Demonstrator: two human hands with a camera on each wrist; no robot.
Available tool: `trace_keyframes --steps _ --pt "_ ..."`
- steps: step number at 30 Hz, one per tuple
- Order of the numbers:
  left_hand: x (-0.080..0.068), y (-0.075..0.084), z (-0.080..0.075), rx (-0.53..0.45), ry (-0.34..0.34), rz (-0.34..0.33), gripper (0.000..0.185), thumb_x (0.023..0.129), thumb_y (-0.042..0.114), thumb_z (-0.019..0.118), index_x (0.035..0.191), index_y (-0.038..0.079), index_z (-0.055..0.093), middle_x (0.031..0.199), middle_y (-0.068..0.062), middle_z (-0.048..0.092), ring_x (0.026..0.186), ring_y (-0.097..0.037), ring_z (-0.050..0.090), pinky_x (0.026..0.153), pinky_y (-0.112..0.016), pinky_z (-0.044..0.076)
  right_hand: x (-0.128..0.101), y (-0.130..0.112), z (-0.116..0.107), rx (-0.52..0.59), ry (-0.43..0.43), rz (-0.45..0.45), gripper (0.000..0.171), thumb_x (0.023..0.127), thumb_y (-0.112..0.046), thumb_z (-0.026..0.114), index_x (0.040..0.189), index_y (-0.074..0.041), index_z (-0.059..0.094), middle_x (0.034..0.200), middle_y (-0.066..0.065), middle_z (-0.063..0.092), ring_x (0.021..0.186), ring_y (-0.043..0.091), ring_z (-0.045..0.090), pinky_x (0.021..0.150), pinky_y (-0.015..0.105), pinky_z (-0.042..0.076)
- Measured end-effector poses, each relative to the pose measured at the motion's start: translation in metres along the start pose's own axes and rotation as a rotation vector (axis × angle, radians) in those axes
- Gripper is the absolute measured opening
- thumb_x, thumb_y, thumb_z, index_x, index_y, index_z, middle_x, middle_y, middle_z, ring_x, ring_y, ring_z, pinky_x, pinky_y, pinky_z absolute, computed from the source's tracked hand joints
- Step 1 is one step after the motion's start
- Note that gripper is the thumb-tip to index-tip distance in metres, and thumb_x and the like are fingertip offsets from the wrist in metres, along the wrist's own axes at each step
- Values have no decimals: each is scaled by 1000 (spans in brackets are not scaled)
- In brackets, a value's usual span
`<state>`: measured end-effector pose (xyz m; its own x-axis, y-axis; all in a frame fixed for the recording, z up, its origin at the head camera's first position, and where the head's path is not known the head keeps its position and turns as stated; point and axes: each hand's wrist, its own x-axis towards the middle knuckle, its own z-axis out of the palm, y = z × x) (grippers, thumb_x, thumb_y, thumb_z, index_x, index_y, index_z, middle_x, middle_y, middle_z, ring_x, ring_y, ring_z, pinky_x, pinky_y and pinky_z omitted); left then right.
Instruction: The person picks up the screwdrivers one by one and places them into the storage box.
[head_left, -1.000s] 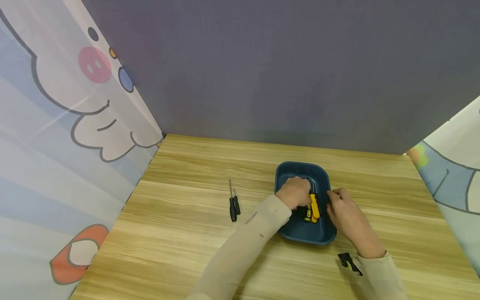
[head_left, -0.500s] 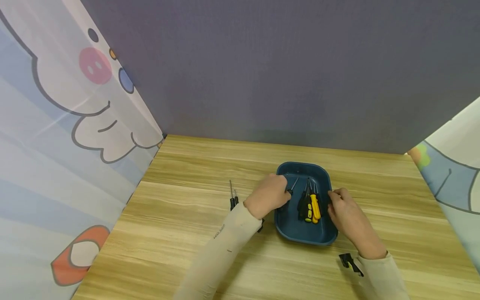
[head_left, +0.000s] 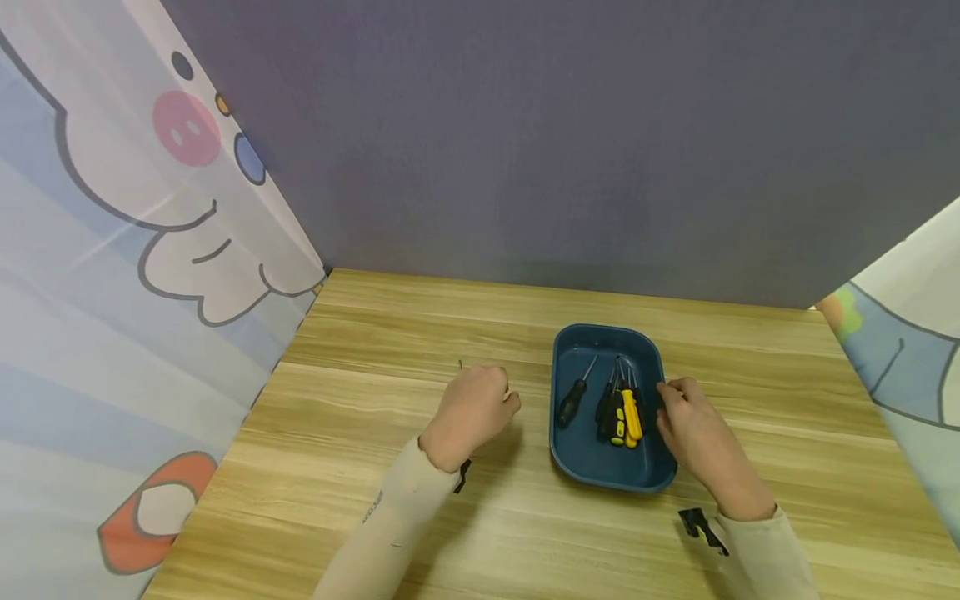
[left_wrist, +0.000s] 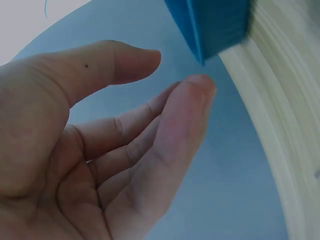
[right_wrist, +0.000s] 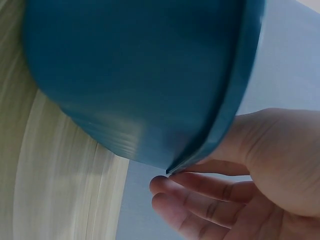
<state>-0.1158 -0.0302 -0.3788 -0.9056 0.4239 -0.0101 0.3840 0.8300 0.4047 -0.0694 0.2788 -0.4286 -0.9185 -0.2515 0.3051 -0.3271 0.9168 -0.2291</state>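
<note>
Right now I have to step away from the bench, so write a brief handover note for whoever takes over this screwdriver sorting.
Left hand: holds nothing, fingers relaxed, hovering over the wooden table left of the blue tray.
Right hand: fingers on the tray's right rim, steadying it.
In the tray: one black screwdriver lying apart on the left; a bunch of black and yellow screwdrivers beside it.
On the table: a thin metal tip shows past the left hand; what lies under the hand is hidden.
Done: several screwdrivers are in the tray.
Left: probably whatever lies under the left hand.
</note>
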Motion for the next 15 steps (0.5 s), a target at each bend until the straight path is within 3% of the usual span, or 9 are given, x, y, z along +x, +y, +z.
trace_keyframes --steps 7,15 --pt "-16 -23 1 -50 26 -66 25 93 14 69 69 9 61 57 4 49 44 -7 41 43 -23 38 0 -1 0 -2 6 0 39 80 10 73 115 22 59 106 33 55 83 40 63 70 49 56" --pt "-25 -45 6 -56 10 -165 38 92 10 69 59 13 51 52 3 47 43 -9 42 41 -24 38 0 -1 0 -4 -25 27 39 83 8 71 117 21 58 107 32 54 83 39 63 68 47 55"
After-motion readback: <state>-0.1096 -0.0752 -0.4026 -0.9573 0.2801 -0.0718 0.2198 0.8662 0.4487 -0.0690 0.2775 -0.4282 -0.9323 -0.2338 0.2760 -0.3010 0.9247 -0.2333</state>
